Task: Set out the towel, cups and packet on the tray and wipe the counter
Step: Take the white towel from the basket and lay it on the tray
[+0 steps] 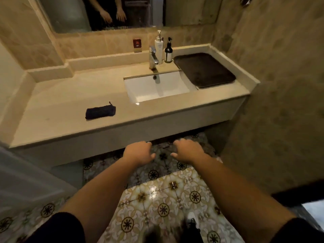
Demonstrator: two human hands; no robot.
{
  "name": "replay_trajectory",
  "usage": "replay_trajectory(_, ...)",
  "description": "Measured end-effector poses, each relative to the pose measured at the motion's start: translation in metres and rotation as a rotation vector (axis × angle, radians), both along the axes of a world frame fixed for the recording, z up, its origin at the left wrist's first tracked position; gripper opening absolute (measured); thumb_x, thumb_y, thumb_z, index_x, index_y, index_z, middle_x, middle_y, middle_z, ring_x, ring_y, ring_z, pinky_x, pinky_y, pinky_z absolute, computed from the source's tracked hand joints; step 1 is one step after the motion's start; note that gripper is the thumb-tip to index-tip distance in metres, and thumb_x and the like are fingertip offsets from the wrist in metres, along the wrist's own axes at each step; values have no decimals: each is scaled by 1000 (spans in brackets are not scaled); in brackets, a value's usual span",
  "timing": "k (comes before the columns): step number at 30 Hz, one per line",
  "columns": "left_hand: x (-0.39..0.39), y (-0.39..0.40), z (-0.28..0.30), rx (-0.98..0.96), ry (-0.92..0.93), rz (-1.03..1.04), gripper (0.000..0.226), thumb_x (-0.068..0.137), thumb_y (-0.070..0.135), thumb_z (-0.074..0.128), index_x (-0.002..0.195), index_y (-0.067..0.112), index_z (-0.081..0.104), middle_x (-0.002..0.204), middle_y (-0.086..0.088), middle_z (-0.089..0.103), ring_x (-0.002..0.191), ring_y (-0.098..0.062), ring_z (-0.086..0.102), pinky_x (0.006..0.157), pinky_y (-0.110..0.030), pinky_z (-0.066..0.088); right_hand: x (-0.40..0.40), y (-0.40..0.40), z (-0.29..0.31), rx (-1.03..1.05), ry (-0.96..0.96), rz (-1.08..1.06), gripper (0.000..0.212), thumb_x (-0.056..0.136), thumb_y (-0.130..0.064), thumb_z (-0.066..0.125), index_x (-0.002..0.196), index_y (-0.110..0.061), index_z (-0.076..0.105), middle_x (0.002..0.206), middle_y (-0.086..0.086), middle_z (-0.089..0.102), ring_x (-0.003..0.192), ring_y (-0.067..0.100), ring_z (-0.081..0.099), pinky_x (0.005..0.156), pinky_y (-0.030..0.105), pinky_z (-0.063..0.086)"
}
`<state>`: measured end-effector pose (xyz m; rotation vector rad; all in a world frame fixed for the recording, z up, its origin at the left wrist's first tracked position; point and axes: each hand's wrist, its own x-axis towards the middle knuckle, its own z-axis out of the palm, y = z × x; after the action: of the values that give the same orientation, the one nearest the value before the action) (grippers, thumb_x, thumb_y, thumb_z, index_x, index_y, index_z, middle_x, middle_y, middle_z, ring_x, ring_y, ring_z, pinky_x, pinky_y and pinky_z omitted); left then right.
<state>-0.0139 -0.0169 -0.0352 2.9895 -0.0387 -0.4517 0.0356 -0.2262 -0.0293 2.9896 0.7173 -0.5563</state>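
A beige stone worktop (73, 95) is seen along a tiled bathroom wall, beyond both hands, with a patterned tile floor (168, 207) beneath them. The left hand (138, 153) and the right hand (188, 151) are held out side by side, palms down, below the worktop's front edge; the fingers are loosely curled and nothing is gripped by either. A dark folded towel (100, 112) is laid flat on the worktop, ahead of the left hand and further to the left, well apart from everything else. A white sink (140, 90) is set into the worktop straight ahead of the hands, with a chrome tap (153, 58) behind it. A dark tray (204, 70) is placed just beside the sink, ahead of the right hand and off to its right; nothing is carried on it. A white pump bottle (159, 48) and a dark pump bottle (168, 51) are stood behind the tap, near the tray's far left corner. Both hands are reflected in the mirror (70, 13) above.
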Motion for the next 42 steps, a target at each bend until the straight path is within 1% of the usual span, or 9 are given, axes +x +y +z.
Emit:
replay_trajectory(6,-27,-61,-9,18,-6,-302,40,91,55,47,108,20,54,106,-3,60,90,-25,60,72,-42,54,-82,-62,0,-24,-2,-278,57,92,-60,48,133,-21,51,132,7,56,120,30,54,94,48,47)
replay_trajectory(11,-59,-155,-14,21,-21,-549,43,88,59,45,106,22,55,108,-1,63,94,-24,61,67,-38,50,-168,-143,10,-30,-4,-492,53,92,-60,48,133,-26,53,131,3,58,116,27,57,88,44,46)
replay_trajectory(15,-105,-257,-6,-2,-2,-752,51,87,60,45,122,25,54,123,-1,62,108,-24,59,79,-41,51,-257,-225,22,-21,-23,-720,52,91,-60,47,132,-28,55,127,4,61,112,27,60,88,46,49)
replay_trajectory(21,-239,-425,6,-65,-74,-1034,41,83,59,50,104,26,61,109,-3,67,96,-26,63,69,-38,47,-432,-351,31,-64,-106,-1018,54,90,-60,52,129,-23,55,129,6,61,116,30,59,91,46,47)
replay_trajectory(25,-344,-521,1,-125,-78,-1159,48,82,59,51,112,24,61,113,-2,67,100,-26,64,74,-39,52,-550,-429,41,-112,-109,-1160,56,91,-59,52,133,-22,52,129,8,59,115,32,59,86,45,47)
replay_trajectory(28,-406,-578,-6,-169,-100,-1241,47,81,61,49,105,22,59,109,-4,67,96,-27,64,64,-36,45,-626,-479,48,-123,-85,-1261,52,91,-57,52,131,-23,53,126,8,60,113,32,59,87,46,47)
replay_trajectory(36,-472,-680,-16,-266,-101,-1194,41,87,56,45,98,20,59,97,-5,66,79,-26,63,58,-35,47,-716,-577,38,-92,-47,-1402,54,91,-58,52,134,-25,54,127,4,59,115,28,57,92,46,47)
replay_trajectory(40,-478,-729,-23,-378,-45,-1031,34,91,48,47,101,17,56,101,-8,62,88,-29,61,74,-46,54,-720,-621,11,-81,-30,-1432,53,91,-59,52,131,-24,56,124,3,60,114,27,57,92,46,48)
replay_trajectory(42,-480,-753,-30,-430,28,-921,38,92,45,50,116,15,52,116,-10,57,101,-32,58,82,-50,52,-716,-645,-5,-66,8,-1442,54,91,-60,50,131,-24,56,123,2,61,112,27,58,89,45,50)
